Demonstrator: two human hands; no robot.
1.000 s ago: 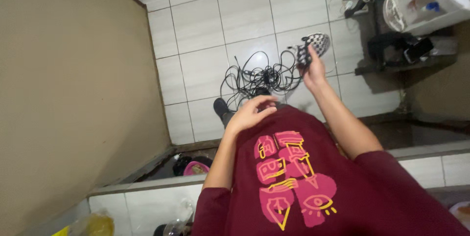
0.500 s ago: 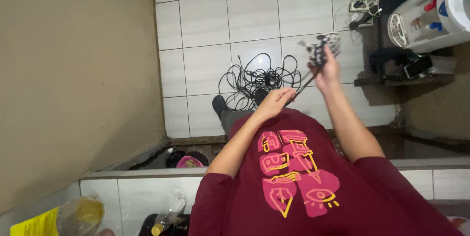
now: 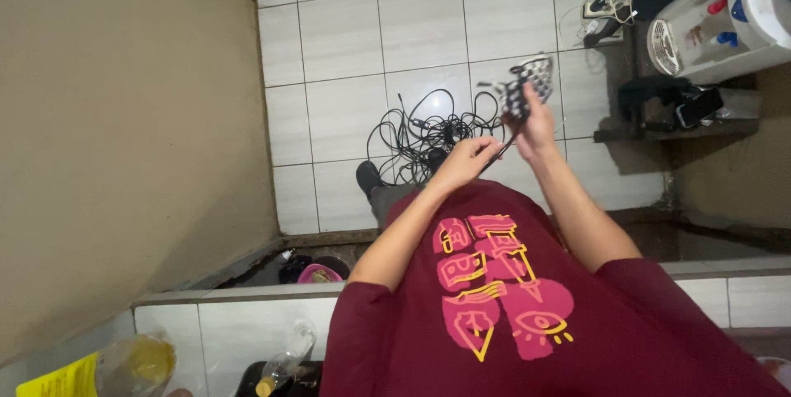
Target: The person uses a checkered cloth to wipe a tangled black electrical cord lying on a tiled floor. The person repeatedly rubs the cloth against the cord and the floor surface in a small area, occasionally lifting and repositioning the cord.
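Below your hands a tangled pile of black cables (image 3: 432, 129) lies on the white tile floor (image 3: 412, 26), with a checkered shoe (image 3: 540, 74) just beyond your right hand and your own dark shoe (image 3: 368, 175) nearer you than the pile. Off to the right of your grip stand a water dispenser (image 3: 717, 30) and a power strip (image 3: 601, 14) against the dark wall side.

Your right hand (image 3: 534, 121) is clenched around a bunched coil of black cable (image 3: 515, 100). Your left hand (image 3: 465, 158) pinches a strand of cable (image 3: 501, 148) running up to that bunch; the two hands are close together.

A beige wall (image 3: 124, 133) closes off the left, well apart from your left hand; bare tile lies open beyond the pile.
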